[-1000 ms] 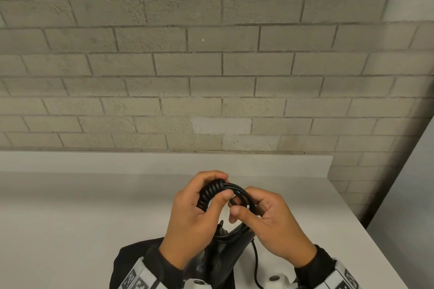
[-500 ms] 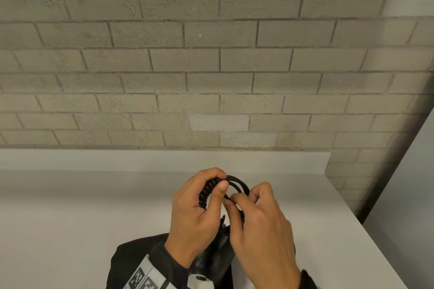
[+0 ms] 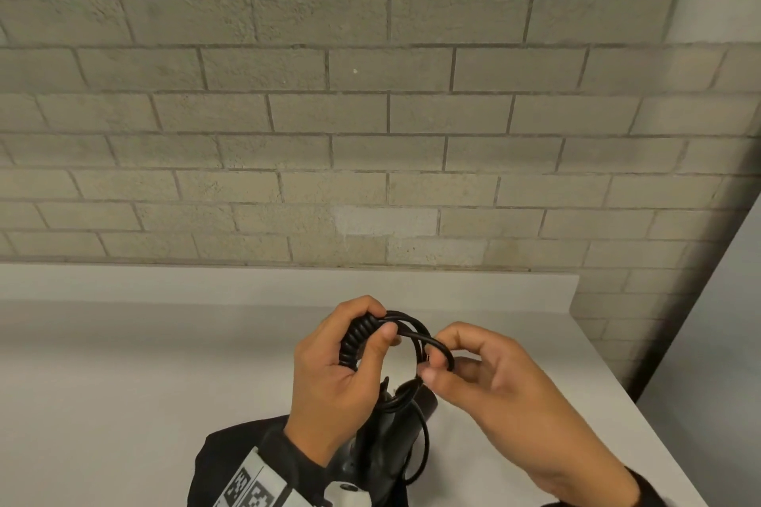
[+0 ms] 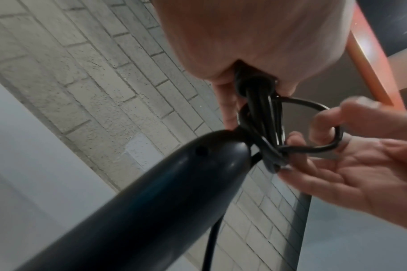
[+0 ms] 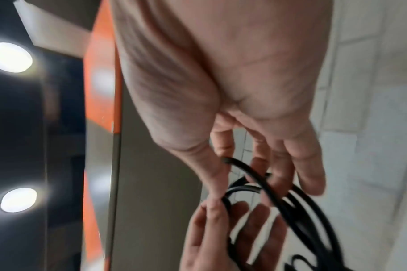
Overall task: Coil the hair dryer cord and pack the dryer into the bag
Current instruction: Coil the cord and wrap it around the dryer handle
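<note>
My left hand (image 3: pixel 381 321) grips the black coiled cord (image 3: pixel 356 338) above the white counter, thumb pressed over the spiral part. Wide loops of the cord (image 3: pixel 414 327) curve out to the right, where my right hand (image 3: pixel 432 366) pinches one strand between thumb and forefinger. In the left wrist view a finger of the right hand (image 4: pixel 360 146) is hooked through a cord loop (image 4: pixel 313 148). The black hair dryer (image 3: pixel 383 440) hangs below the hands, its rounded handle (image 4: pixel 151 192) close to the left wrist camera. A black bag (image 3: pixel 218 461) lies under my left forearm, mostly hidden.
The white counter (image 3: pixel 123 383) runs back to a low ledge and a grey brick wall (image 3: pixel 370 136). Its right edge (image 3: pixel 642 424) drops off beside a pale grey panel (image 3: pixel 724 342). A loose length of cord (image 3: pixel 424 449) dangles beside the dryer.
My right hand has swung off the top of the coil to its right side and now pinches an outer strand. The left hand keeps its grip on the coil, nearly still.
</note>
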The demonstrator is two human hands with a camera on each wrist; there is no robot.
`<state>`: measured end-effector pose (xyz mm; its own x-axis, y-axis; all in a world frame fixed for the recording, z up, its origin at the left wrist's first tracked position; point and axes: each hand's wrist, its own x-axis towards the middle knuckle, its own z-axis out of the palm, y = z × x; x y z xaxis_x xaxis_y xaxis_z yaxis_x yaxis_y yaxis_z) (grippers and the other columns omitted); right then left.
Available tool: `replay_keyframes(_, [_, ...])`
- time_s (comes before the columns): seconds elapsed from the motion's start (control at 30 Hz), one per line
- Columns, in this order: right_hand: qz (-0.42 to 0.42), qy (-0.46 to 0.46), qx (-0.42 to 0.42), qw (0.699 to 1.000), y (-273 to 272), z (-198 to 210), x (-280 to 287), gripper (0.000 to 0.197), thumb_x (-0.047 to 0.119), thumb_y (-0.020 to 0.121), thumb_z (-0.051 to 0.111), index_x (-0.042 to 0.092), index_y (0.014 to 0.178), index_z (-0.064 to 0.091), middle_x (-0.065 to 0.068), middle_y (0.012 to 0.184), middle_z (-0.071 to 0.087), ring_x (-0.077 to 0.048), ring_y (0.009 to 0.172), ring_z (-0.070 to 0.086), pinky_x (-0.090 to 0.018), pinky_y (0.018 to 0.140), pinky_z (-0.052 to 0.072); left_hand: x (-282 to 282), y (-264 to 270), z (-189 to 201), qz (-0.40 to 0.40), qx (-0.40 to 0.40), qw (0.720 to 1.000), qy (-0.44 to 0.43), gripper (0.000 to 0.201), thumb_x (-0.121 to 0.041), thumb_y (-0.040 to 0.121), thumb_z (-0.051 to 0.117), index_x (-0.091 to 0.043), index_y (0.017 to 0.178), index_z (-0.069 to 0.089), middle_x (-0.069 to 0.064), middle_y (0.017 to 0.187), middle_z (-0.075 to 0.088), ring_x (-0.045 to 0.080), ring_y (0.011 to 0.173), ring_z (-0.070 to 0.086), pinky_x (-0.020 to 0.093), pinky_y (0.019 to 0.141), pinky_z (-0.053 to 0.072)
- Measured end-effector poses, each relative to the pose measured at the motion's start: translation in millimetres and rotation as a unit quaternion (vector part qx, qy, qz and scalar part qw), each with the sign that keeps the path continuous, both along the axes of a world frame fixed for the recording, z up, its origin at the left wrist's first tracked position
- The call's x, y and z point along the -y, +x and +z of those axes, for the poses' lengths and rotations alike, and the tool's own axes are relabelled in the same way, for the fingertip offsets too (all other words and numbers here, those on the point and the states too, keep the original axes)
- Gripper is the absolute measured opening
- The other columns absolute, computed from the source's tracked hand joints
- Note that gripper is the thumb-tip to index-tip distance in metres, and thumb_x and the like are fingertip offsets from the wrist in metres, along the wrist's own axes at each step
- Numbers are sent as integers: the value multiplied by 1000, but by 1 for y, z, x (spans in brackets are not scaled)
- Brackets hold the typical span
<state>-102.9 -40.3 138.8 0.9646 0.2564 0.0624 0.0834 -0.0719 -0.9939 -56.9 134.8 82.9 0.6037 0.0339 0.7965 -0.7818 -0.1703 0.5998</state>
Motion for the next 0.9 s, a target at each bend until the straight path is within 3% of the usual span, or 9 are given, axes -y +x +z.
replay_keyframes(0.07, [-55,40,13,998,0,-9,-1,10,7,87,67,15,82,70,-12,82,70,-27,87,68,-29,88,49,1,2,-1,-1,-5,1000,-6,14,-23,91,62,-25,104,61,-7,88,69,17,79,73,30,71,59])
replay_keyframes(0.17, [-51,154,-60,985,3,-18,4,13,15,80,74,9,92,74,-17,76,70,-27,83,69,-34,92,53,1,3,-3,2,-6,1000,0,14,-23,91,62,-25,105,62,-7,89,69,18,81,72,34,72,59])
replay_keyframes(0.3, [2,193,-128,973,2,-14,15,30,28,67,80,8,87,75,-12,68,64,-22,70,65,-33,76,50,2,4,-4,17,7,1000,21,14,-23,91,62,-23,105,63,-8,89,68,18,80,71,34,71,58])
replay_keyframes(0.43, [27,276,-187,942,2,-10,18,28,19,60,79,1,82,73,-3,47,43,-13,39,41,-30,59,40,5,5,-7,33,16,999,26,14,-25,91,62,-22,105,64,-6,87,68,20,78,70,37,68,57])
replay_keyframes(0.57, [48,349,-219,910,1,-14,15,29,16,62,80,-1,82,68,4,42,31,-8,31,28,-29,49,40,8,7,-9,34,16,999,14,14,-23,92,63,-19,104,64,-6,88,69,19,80,71,42,69,59])
replay_keyframes(0.67, [101,317,-130,934,-5,-26,10,39,16,59,90,4,82,60,-6,58,51,-16,49,46,-28,59,42,6,9,-9,41,9,999,-3,14,-23,92,62,-21,105,64,-7,88,68,18,80,72,43,69,60])
replay_keyframes(0.73, [97,204,-31,974,-9,-44,1,35,8,62,86,15,80,57,-10,91,68,-22,83,63,-28,76,50,4,10,-8,42,13,999,-4,14,-24,92,62,-21,105,63,-6,88,68,19,80,72,44,69,60])
replay_keyframes(0.8, [34,116,36,992,-13,-62,-10,30,3,68,77,24,77,58,-10,114,67,-22,111,63,-32,94,50,3,11,-7,41,20,999,11,14,-26,94,62,-20,107,63,-3,88,69,22,80,71,45,68,59])
replay_keyframes(0.9, [-30,163,55,985,-20,-72,-20,22,-2,71,69,9,85,57,-19,101,71,-33,102,68,-35,91,55,6,10,-7,32,14,999,2,14,-27,94,61,-20,106,63,-4,87,68,22,79,72,46,67,60])
